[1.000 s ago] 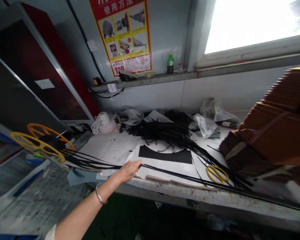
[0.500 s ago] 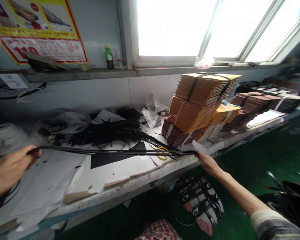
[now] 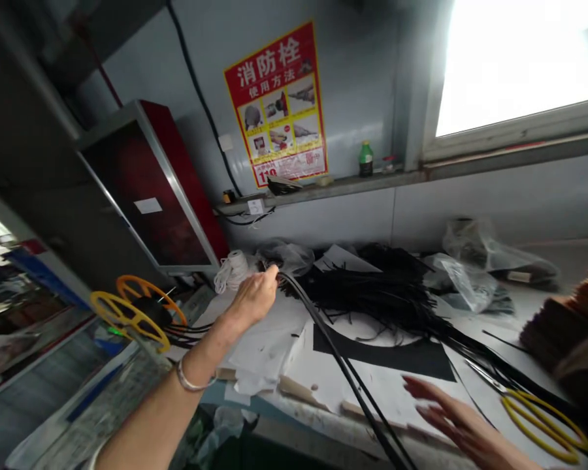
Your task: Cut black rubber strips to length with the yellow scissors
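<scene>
Risk: the strips (image 3: 340, 356) could twist or slip askew, as only the left hand (image 3: 255, 295) visibly steadies them | strips: slanting from that hand across the tabletop (image 3: 318, 421), leaving view below | left hand: arm outstretched, pinching strips | right hand (image 3: 463, 419): low, apart from strips, fingers spread, blurred

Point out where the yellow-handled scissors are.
In the head view, the yellow-handled scissors lie at the lower right, to the right of the right hand and alongside strands trailing from the black strip pile.
</scene>
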A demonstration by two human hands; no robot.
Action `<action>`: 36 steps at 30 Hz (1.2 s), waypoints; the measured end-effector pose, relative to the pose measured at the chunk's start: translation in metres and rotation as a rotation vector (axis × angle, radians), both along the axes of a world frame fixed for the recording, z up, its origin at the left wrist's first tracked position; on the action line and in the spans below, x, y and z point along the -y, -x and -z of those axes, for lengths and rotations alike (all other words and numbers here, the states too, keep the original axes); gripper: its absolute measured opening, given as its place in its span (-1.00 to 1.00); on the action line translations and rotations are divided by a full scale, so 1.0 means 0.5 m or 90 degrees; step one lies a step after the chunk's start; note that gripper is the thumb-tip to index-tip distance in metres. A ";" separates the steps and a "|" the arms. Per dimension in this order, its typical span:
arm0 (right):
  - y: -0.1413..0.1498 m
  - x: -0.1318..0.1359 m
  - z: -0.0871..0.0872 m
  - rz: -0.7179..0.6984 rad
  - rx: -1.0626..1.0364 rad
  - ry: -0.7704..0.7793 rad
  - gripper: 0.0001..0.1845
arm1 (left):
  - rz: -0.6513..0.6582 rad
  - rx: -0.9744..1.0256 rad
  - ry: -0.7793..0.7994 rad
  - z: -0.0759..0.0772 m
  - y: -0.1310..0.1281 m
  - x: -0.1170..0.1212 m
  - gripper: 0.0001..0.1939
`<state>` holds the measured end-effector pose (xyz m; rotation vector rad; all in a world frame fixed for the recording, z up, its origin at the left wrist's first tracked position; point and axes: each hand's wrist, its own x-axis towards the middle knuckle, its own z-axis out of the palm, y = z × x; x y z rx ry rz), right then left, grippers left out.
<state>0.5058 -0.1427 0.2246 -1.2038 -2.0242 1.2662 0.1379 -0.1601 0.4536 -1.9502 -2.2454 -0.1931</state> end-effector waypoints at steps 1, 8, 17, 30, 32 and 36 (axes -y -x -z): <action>0.058 -0.007 -0.070 -0.044 -0.016 0.016 -0.37 | 0.012 -0.008 0.006 0.008 -0.011 0.012 -0.75; 0.362 -0.025 -0.328 -0.144 -0.018 -0.255 -0.20 | 0.108 -0.099 0.023 0.060 -0.052 0.066 -0.67; 0.506 0.007 -0.325 -0.126 0.165 -0.327 -0.85 | 0.108 -0.093 -0.043 0.081 -0.007 0.098 -0.76; 0.546 0.018 -0.348 -0.011 0.223 -0.325 -0.70 | 0.083 0.215 -0.109 0.148 0.057 0.143 -0.72; 0.546 0.013 -0.351 0.027 0.142 -0.326 -0.65 | 0.101 0.260 -0.117 0.148 0.064 0.140 -0.74; 0.553 0.017 -0.344 0.027 -0.048 -0.314 -0.63 | 0.125 0.404 -0.150 0.138 0.064 0.134 -0.74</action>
